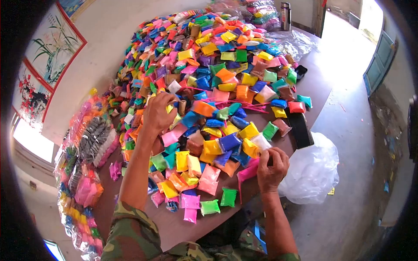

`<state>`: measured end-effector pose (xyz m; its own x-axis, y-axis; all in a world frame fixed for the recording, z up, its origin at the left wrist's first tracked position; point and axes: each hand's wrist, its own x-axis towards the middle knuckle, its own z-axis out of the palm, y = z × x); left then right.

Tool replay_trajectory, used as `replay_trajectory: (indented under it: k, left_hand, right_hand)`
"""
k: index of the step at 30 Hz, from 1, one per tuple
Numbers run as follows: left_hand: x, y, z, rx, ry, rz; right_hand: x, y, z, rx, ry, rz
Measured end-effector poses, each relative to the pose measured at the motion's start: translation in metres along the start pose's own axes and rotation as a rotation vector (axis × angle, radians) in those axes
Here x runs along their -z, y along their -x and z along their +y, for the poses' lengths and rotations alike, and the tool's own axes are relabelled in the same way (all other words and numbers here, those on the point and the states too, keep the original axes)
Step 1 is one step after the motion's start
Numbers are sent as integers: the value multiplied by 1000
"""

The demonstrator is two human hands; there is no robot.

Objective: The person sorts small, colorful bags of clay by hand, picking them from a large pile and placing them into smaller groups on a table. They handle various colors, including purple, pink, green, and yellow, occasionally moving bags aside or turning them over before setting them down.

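Note:
My left hand [160, 112] reaches into the left side of a big heap of small coloured packets [217, 48]. Its fingers are bent and closed; a bit of yellow packet [169, 108] shows by them, and what they grip is hidden. My right hand [273, 168] is at the heap's near right edge, thumb and fingers pinched at the lower corner of a white packet [261, 142]. Beside that hand are a yellow packet [250, 148] and a bright pink bag [248, 173]. A blurred orange packet [203, 108] lies between my hands.
Clear bags of packets [87, 191] stand along the left. A black box [300, 130] sits on the table's right side, above a white plastic bag [311, 169]. Pink strips [244, 104] lie across the heap. A flask [285, 16] stands at the back.

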<state>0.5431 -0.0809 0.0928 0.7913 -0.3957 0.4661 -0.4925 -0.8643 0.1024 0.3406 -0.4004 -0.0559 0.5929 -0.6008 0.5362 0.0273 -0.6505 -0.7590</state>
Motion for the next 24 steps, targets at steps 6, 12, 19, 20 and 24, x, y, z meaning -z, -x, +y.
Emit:
replay_trajectory:
  k: [6, 12, 19, 20, 24]
  left_hand:
    - [18, 20, 3, 83, 13, 73]
    - [33, 37, 7, 226, 206, 56]
    - [35, 48, -11, 342, 442, 111]
    - [36, 49, -11, 357, 429, 102]
    - [40, 53, -13, 400, 425, 92]
  right_hand:
    - [0, -1, -1, 4, -11, -5]
    - [0, 0, 0, 7, -17, -5]
    - [-1, 1, 2, 3, -35, -14]
    - [-1, 1, 2, 7, -32, -16]
    - [0, 1, 3, 18, -24, -27]
